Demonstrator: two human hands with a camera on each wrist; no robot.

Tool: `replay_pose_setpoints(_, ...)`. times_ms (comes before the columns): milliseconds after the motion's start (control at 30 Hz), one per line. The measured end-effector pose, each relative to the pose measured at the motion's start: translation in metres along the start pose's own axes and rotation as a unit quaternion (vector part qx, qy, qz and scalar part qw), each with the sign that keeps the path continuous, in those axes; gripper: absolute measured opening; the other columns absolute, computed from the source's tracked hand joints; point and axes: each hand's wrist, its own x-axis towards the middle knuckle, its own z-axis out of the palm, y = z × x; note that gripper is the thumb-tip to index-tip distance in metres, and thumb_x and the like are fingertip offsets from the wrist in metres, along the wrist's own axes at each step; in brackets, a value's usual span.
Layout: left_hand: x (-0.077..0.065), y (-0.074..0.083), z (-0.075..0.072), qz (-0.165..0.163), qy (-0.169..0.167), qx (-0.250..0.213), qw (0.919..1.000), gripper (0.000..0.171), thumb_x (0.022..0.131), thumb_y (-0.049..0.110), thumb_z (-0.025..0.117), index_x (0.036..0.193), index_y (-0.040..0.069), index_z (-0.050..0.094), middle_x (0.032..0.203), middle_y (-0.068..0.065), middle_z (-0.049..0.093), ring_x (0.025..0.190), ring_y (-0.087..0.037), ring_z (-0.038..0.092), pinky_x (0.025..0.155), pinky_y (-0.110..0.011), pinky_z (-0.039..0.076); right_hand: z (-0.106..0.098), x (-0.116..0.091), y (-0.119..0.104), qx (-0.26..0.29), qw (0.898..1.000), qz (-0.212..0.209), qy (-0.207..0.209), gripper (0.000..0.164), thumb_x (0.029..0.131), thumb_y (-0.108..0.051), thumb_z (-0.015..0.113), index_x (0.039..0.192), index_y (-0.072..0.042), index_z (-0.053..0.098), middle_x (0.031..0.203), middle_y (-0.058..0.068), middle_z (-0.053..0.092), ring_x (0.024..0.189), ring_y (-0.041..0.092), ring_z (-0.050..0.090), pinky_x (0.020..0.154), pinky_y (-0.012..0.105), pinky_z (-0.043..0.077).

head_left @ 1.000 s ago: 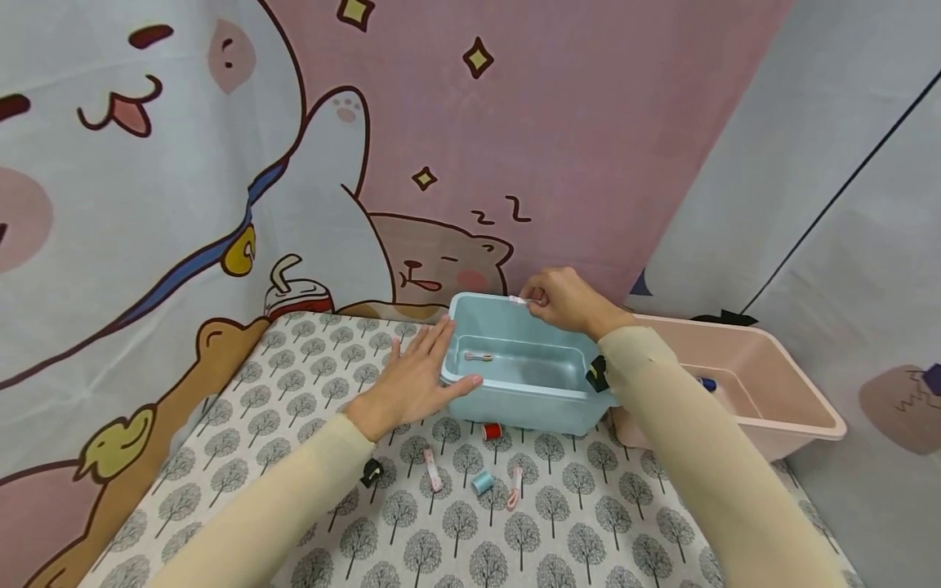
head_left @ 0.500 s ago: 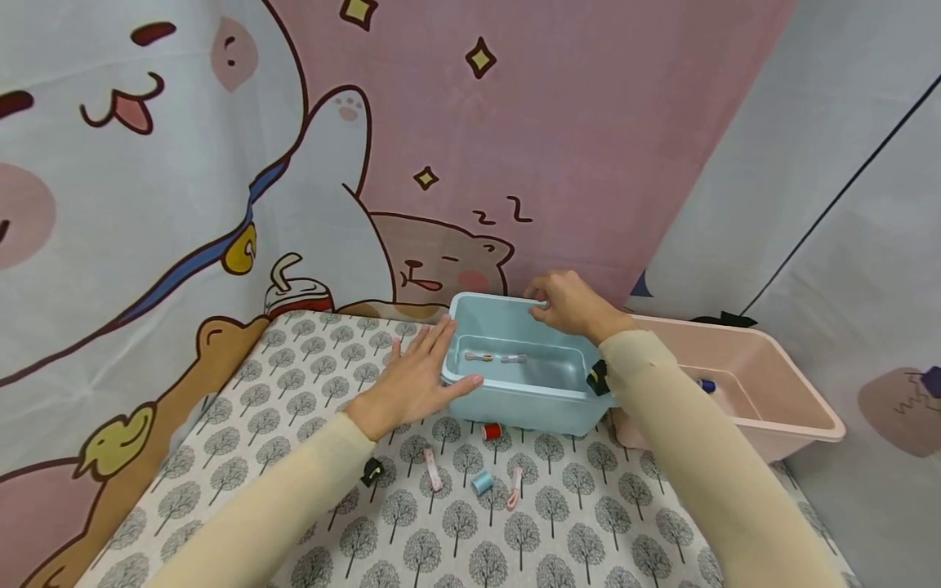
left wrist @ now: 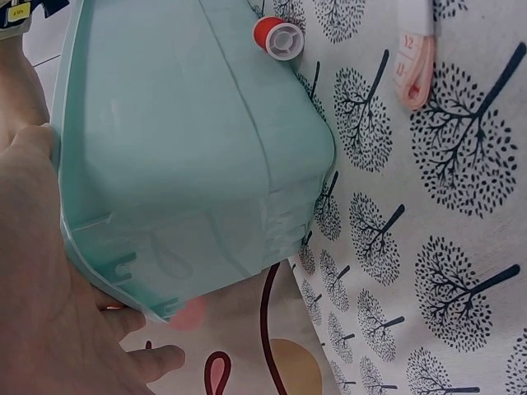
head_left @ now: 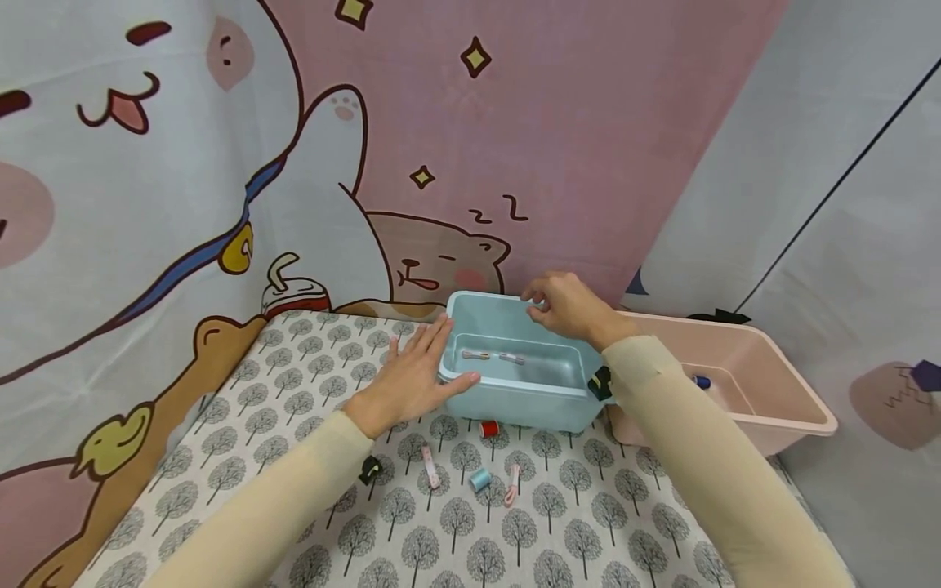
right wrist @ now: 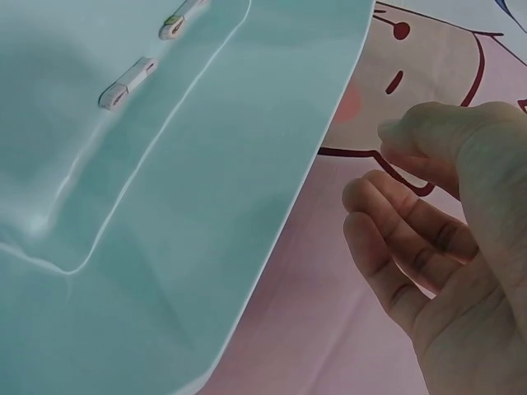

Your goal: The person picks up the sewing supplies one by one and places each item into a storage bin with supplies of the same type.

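Tapes [head_left: 511,358], two folded ones, are lying on the floor of the light blue bin [head_left: 515,400], roughly end to end with a gap between, so nothing alarming on my screen. Right hand [head_left: 568,306] has nothing in it, fingers loosely bent up by the far rim. Left hand [head_left: 412,377] isn't gripping anything either: it's spread out, straight fingers against the left rim, thumb at the front edge. That's the one I'd watch. If it leans too hard, I reckon the bin could skid or tip, since it looks like light plastic, and the pink bin [head_left: 724,343] is right next door. Red spool [head_left: 488,429] sits just beside the front wall, so a shove that way might set it rolling across the table [head_left: 294,400]. Same worry for the pale blue spool [head_left: 480,479] lying on its side between the pink tape measures [head_left: 430,468]: one careless brush and it's off. Also, the right sleeve [head_left: 706,433] passes close over the pink bin and could maybe snag its rim.
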Motion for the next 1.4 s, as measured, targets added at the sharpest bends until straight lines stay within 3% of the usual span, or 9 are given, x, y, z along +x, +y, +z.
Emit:
replay_pose_setpoints(767,0.001,-0.002,0.001,-0.003,-0.004,-0.004,1.0000,0.117,0.107,0.094,0.040,0.190,0.021,0.002,0.199,-0.001,-0.001,0.184,-0.043,0.015,0.142,-0.086,0.010,0.000,-0.035,-0.034,0.000,0.996,-0.077,0.039,0.018,0.106,-0.005,0.082,0.124,-0.003,0.086,0.120,0.019,0.082,0.099,0.032,0.082,0.085,0.047,0.073)
replay_pose_setpoints(1400,0.001,0.000,0.000,0.005,0.005,-0.002,1.0000,0.118,0.108,0.093,0.043,0.190,0.015,0.008,0.199,-0.002,0.001,0.184,-0.045,0.015,0.141,-0.086,0.010,0.014,-0.075,-0.051,0.011,0.989,-0.130,0.071,0.016,0.104,-0.005,0.086,0.120,-0.004,0.085,0.114,0.012,0.080,0.091,0.026,0.082,0.078,0.039,0.071)
